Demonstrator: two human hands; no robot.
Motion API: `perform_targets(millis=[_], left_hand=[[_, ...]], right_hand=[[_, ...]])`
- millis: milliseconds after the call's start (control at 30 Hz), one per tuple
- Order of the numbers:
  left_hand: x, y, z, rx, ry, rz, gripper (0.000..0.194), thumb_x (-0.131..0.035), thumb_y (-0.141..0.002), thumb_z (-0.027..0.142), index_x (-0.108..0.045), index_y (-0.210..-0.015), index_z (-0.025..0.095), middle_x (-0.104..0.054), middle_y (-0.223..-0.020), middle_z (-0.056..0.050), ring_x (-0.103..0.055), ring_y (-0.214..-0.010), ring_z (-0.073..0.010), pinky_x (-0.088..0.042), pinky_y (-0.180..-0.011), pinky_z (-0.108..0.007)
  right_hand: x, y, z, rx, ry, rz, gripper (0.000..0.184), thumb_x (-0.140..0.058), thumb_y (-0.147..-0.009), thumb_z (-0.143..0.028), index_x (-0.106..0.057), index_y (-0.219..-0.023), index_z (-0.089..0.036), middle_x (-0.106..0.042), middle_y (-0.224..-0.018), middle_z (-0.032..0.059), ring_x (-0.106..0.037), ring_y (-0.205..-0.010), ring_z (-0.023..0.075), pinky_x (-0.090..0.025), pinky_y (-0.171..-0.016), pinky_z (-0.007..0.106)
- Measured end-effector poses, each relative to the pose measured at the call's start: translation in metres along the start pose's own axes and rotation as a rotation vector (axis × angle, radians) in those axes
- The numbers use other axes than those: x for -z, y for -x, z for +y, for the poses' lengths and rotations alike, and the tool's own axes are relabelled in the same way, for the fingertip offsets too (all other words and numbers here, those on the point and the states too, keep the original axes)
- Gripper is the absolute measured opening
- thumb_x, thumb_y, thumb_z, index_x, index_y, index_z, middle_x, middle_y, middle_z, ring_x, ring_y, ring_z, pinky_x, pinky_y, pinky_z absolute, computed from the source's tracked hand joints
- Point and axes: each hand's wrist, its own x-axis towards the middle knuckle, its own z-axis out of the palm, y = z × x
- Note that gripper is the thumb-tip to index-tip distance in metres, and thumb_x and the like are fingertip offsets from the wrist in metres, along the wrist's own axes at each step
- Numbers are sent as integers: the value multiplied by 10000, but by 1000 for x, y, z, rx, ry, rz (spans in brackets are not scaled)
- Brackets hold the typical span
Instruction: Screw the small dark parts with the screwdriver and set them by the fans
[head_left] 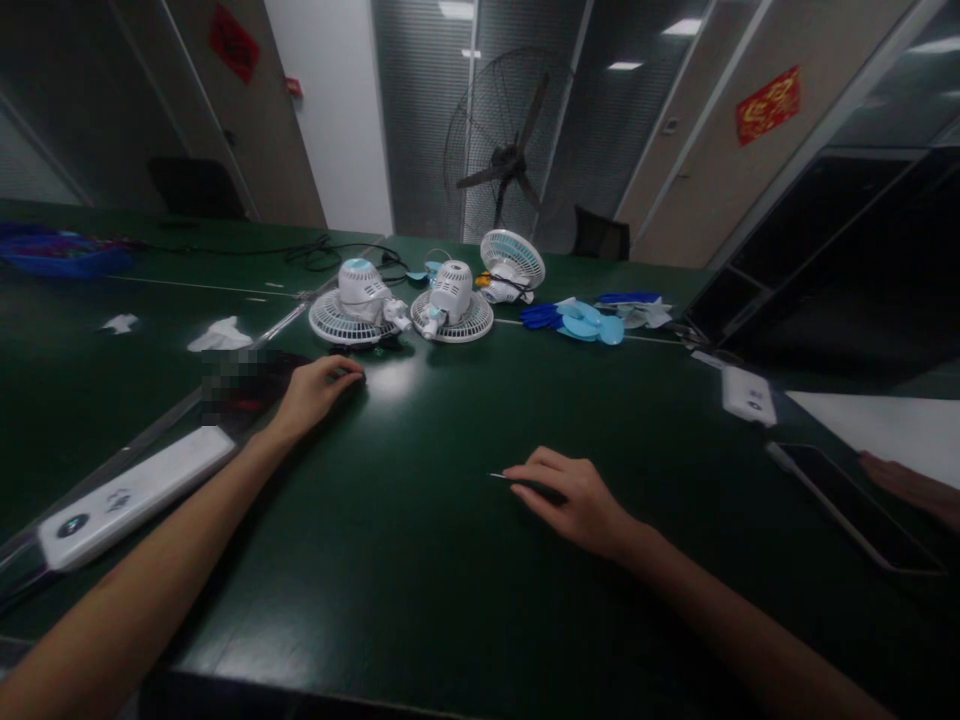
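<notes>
My left hand [319, 388] rests low over the dark green table, thumb and fingers pinched together. A small dark bit shows at its fingertips, too small to name. Just beyond it lie dark pieces [375, 346] in front of a white fan head [364, 300] lying on its grille. My right hand [574, 495] is closed on a thin tool [497, 475]. The tool's pale, slender metal tip points left, and what looks like a dark handle is mostly hidden in the fingers. A gap of bare table separates the two hands.
Two more white fan heads [453, 302] [513, 266] stand at the back. Light-blue fan blades [591, 322] lie by blue gloves [541, 316]. White power strips [135, 497] [748, 396] flank the table. Another person's hand [911, 490] is beside a phone [855, 505] at right.
</notes>
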Motion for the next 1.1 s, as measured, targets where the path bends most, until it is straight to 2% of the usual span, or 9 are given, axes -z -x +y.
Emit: perform_targets(millis=[200, 333, 600, 767, 1100], left_hand=[[-1, -1, -9, -26, -55, 84, 349, -665, -935, 544, -782, -1076, 247, -780, -1112, -71, -722, -977, -262, -532, -903, -363], [-2, -2, -11, 35, -15, 32, 348, -682, -926, 542, -779, -1088, 250, -796, -1056, -50, -735, -916, -252, -534, -883, -349], [2, -1, -4, 108, 71, -16, 436, -700, -879, 600, -785, -1089, 227, -804, -1064, -63, -748, -936, -266, -544, -897, -357], [3, -1, -2, 144, 95, 7, 460, -711, -836, 617, -786, -1070, 228, -809, -1070, -70, -753, -966, -283, -548, -930, -364], [5, -1, -3, 132, 103, -6, 444, -710, -839, 603, -789, -1076, 236, -808, -1093, -72, -744, -1013, -291, -536, -956, -382]], right_hand=[[1, 0, 0, -11, -11, -11, 268, -568, -1085, -311, -695, -1306, -227, -681, -1093, 58, -655, -847, 147, -556, -690, 271], [1, 0, 0, -12, -25, -24, 270, -562, -1089, -305, -687, -1318, -235, -677, -1110, 57, -651, -849, 144, -551, -683, 266], [2, 0, -1, -16, -21, -22, 265, -571, -1086, -300, -690, -1312, -230, -677, -1118, 57, -655, -866, 148, -555, -694, 269], [2, -1, -2, -13, -39, -30, 267, -568, -1088, -295, -686, -1318, -231, -677, -1133, 58, -659, -868, 142, -557, -695, 259], [0, 0, -1, -14, 6, -26, 261, -584, -1079, -298, -695, -1305, -231, -681, -1109, 57, -652, -842, 146, -542, -684, 271]])
